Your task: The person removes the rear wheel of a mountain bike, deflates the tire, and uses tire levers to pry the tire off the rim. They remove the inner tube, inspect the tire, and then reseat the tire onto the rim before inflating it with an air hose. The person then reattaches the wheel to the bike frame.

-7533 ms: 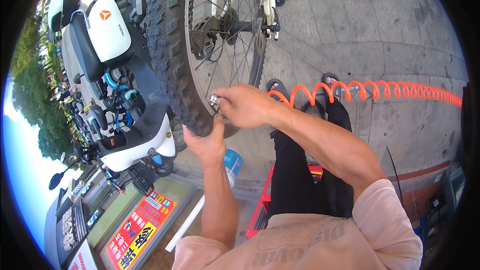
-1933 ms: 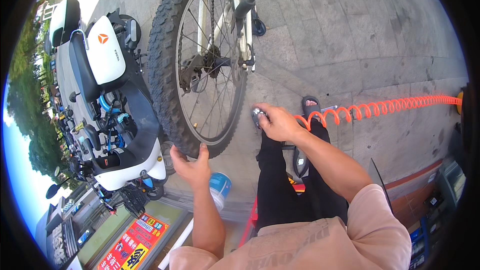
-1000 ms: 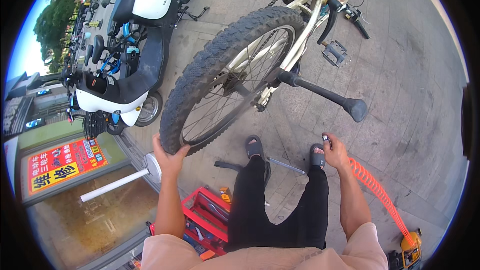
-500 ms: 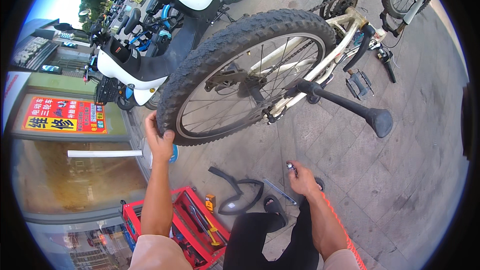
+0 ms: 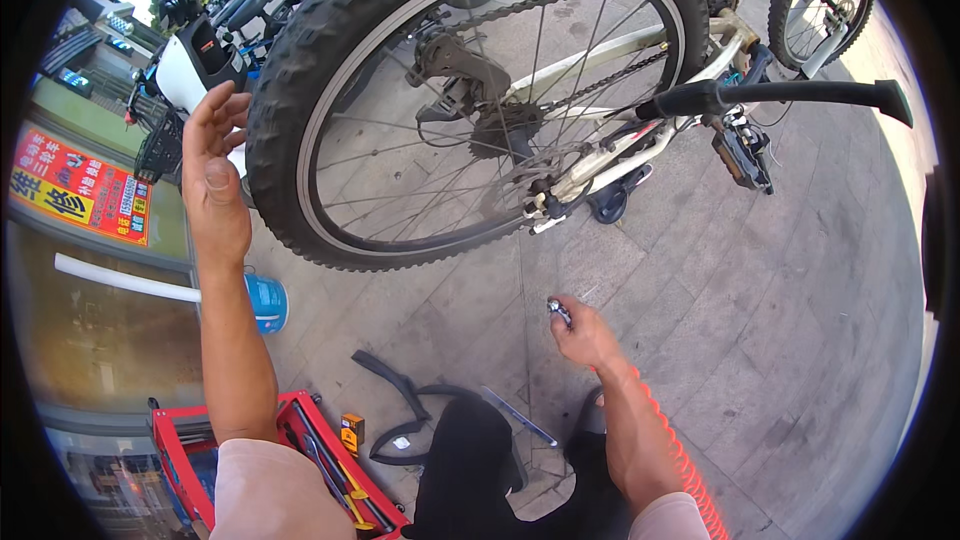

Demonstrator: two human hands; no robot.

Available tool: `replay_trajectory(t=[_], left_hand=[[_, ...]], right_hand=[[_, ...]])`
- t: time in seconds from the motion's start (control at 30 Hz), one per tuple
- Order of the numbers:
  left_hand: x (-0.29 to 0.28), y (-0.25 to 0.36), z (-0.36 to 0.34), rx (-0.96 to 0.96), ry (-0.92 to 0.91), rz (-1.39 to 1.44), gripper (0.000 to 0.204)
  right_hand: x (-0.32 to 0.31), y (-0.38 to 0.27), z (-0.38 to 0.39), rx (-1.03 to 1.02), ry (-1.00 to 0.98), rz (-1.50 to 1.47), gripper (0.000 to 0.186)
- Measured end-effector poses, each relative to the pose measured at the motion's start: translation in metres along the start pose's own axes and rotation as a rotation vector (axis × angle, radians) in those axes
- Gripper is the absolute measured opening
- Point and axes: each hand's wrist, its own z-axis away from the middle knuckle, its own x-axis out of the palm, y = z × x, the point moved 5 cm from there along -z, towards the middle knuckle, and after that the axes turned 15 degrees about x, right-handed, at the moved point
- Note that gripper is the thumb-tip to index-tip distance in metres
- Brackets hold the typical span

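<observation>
Had the white bicycle (image 5: 600, 166) on grey paving (image 5: 780, 340), with its rear wheel (image 5: 505, 128) at upper centre. Saw a red toolbox (image 5: 175, 450) at lower left, an orange coiled hose (image 5: 672, 440) along the right forearm (image 5: 640, 435). Held the left hand (image 5: 215, 180) loosely spread just beside the wheel; gripped a metal nozzle (image 5: 560, 311) in the right hand (image 5: 588, 335).

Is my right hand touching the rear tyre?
Apart: the head view shows grey paving between the right hand and the rear tyre.

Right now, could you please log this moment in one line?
left hand: open, beside bicycle tire; right hand: holding metal fitting; orange hose: along right forearm
</observation>
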Motion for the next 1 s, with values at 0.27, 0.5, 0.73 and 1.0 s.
replay_trajectory(t=[0.27,0.5,0.73,1.0], left_hand=[[0.027,-0.151,0.233,-0.184,0.305,0.437,0.093],[0.034,-0.098,0.167,-0.043,0.496,0.286,0.066],[0.004,-0.040,0.078,-0.004,0.246,0.148,0.067],[0.016,-0.105,0.198,-0.105,0.432,0.352,0.083]], right_hand=[[-0.005,0.013,-0.004,0.007,0.086,0.071,0.029],[0.001,0.013,0.012,0.003,0.174,0.173,0.028],[0.009,0.016,0.032,0.011,0.174,0.205,0.031],[0.005,0.014,0.031,0.005,0.190,0.174,0.031]])
